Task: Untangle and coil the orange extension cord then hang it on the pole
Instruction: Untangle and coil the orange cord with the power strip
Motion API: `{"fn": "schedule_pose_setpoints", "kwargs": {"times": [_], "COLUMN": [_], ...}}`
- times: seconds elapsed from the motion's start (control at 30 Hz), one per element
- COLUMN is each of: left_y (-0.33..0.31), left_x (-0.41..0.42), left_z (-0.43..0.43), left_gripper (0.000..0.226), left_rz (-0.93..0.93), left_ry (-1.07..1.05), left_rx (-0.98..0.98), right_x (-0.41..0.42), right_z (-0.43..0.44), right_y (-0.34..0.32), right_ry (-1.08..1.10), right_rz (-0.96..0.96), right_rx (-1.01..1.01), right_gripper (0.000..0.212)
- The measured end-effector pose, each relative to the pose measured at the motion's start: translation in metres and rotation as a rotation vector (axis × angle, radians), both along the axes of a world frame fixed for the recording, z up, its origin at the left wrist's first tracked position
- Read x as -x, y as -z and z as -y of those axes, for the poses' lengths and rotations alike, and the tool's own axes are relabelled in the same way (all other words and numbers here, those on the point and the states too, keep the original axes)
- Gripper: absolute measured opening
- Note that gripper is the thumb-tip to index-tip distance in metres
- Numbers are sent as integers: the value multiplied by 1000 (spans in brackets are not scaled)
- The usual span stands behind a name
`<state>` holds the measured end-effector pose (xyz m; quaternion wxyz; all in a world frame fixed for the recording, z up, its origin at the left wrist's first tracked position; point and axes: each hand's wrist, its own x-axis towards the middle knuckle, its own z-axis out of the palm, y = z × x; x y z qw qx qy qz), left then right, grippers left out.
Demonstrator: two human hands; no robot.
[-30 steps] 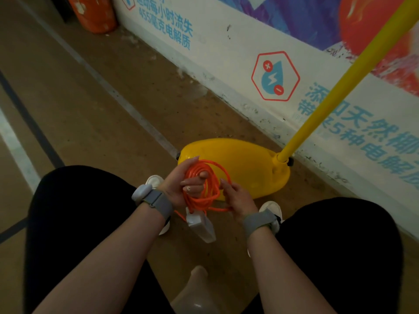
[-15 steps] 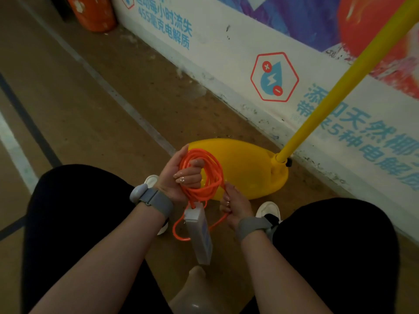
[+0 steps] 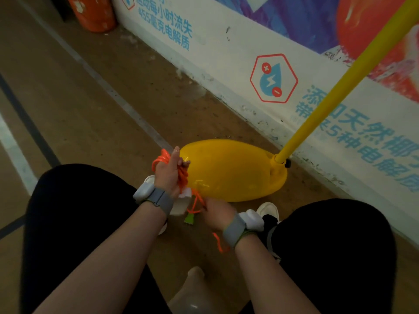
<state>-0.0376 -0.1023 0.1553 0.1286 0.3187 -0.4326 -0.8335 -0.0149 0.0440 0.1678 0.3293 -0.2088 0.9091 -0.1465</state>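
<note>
Floor (image 3: 74,105) of tan, scuffed concrete fills my feed from the left edge, crossed by a dark stripe (image 3: 29,123) and a paler line (image 3: 113,91) that run diagonally toward the far wall. At the top left corner of the floor an orange barrel-shaped object (image 3: 93,13) stands against the wall (image 3: 226,53), a white-painted band with blue Chinese lettering, a red hexagon badge (image 3: 274,78) holding a blue drop, and a purple-and-red mural above; its foot is chipped and grimy where it meets the floor.

I look down over black-clad knees (image 3: 74,223). My left hand (image 3: 169,175), a grey band and white pod at the wrist, is closed around the gathered loops of the orange extension cord (image 3: 182,177), held just above the floor at the near left end of the yellow base (image 3: 231,171); a white block (image 3: 183,193) shows under that hand, though I cannot tell how it joins the cord. A strand runs down to my right hand (image 3: 216,215), which is curled shut on it, fingers pinching the cord; a green plug (image 3: 189,219) dangles beside that hand and an orange tail trails past the wrist. White shoes (image 3: 268,210) rest on the floor by the base.

At the base's right end, near the wall's foot, the yellow pole (image 3: 335,91) rises and leans to the top right corner. A pale rounded object (image 3: 188,295), blurred, sits at the bottom edge.
</note>
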Motion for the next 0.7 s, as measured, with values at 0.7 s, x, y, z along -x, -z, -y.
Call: {"fn": "schedule_pose_setpoints", "kwargs": {"times": [0.7], "left_y": [-29], "left_x": [-31], "left_z": [-25], "left_gripper": [31], "left_rz": [19], "left_ry": [1335], "left_rx": [39], "right_x": [42], "right_z": [-43], "right_y": [-23], "right_ry": [482], "right_rz": [-131], "right_rx": [730], "right_gripper": [27]}}
